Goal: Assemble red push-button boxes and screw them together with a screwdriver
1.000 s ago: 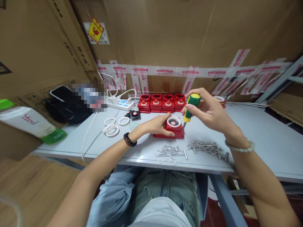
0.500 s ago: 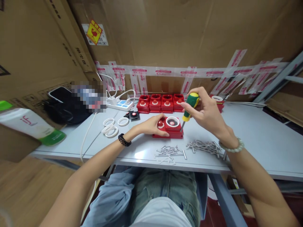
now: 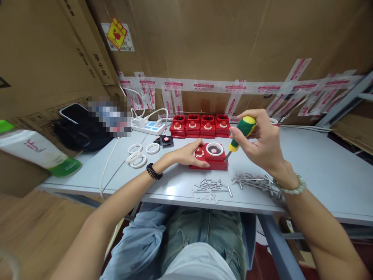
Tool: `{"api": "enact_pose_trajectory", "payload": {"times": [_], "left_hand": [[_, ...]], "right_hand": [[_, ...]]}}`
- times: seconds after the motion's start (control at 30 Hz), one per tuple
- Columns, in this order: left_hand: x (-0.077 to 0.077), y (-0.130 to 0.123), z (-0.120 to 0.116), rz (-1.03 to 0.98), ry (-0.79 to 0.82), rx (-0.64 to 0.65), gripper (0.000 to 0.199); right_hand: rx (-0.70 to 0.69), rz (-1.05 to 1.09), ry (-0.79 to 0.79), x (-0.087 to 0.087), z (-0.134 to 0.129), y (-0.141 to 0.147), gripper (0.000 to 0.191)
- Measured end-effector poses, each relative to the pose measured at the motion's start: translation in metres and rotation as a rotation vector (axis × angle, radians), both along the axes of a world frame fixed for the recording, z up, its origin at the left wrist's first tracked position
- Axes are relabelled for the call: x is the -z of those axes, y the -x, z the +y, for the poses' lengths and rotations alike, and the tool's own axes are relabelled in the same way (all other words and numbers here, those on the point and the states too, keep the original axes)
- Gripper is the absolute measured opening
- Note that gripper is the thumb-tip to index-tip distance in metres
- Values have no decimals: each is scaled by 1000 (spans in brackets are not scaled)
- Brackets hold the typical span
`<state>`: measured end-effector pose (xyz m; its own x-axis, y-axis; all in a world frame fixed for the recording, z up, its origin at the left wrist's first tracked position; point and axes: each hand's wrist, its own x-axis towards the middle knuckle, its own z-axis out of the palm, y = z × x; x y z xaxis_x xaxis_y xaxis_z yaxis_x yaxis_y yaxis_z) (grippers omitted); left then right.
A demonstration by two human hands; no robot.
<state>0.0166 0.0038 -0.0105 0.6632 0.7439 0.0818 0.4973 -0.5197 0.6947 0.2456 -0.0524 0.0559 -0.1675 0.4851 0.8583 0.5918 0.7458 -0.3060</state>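
A red box [image 3: 217, 163] with a red knob and a white ring [image 3: 215, 149] on top rests on the grey table. My left hand [image 3: 190, 154] grips its left end between thumb and fingers. My right hand [image 3: 260, 140] is closed round the green and yellow handle of a screwdriver [image 3: 245, 127]. The screwdriver leans to the right, and its tip meets the box's right end. In front of the box lies a pile of small screws [image 3: 210, 185], with longer metal pins [image 3: 255, 182] to their right.
Several red boxes [image 3: 192, 126] stand in a row at the back. White rings [image 3: 136, 155] and black square parts [image 3: 166, 140] lie to the left. Further left are a power strip [image 3: 151, 127], a phone [image 3: 75, 113], a black bag and a white-green tube [image 3: 37, 149]. Cardboard rises behind.
The screwdriver has tilted further to the right as my right hand moved right. The tip stays at the box's right end. My left hand keeps its hold. The view has shifted slightly.
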Motion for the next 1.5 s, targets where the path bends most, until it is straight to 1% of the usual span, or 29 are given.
{"api": "enact_pose_trajectory", "payload": {"times": [0.1,0.17,0.23,0.27,0.3,0.37,0.47,0.57,0.73,0.87,1.0,1.13,1.33,1.5], "left_hand": [[0,0,0,2,-10,9,67],[0,0,1,3,-14,12,67],[0,0,1,2,-3,15,66],[1,0,2,-1,2,19,66],[1,0,2,-6,2,20,67],[2,0,3,-25,-4,25,67],[3,-1,3,-55,2,42,67],[3,-1,4,-71,-9,53,64],[5,-2,4,-127,-11,72,59],[5,-2,4,-147,-9,68,60],[1,3,4,-101,-19,74,63],[-1,8,5,-69,-18,95,67],[0,9,5,-13,-20,99,70],[-2,12,6,24,-17,123,74]], "right_hand": [[-28,147,-94,-4,-1,1,27],[-136,295,-81,-4,-2,5,24],[-275,378,39,1,-4,13,24],[-333,372,123,6,-5,18,27],[-349,336,208,11,-6,23,31],[-299,246,235,21,-6,30,34],[-236,166,231,31,-5,35,31],[-233,126,257,34,-4,36,29],[-274,91,297,35,-6,39,26],[-280,96,294,34,-9,40,26],[-258,150,319,33,-8,37,29],[-290,213,367,34,-6,36,32],[-366,286,364,34,-5,34,36],[-386,308,367,32,-5,33,37]]}}
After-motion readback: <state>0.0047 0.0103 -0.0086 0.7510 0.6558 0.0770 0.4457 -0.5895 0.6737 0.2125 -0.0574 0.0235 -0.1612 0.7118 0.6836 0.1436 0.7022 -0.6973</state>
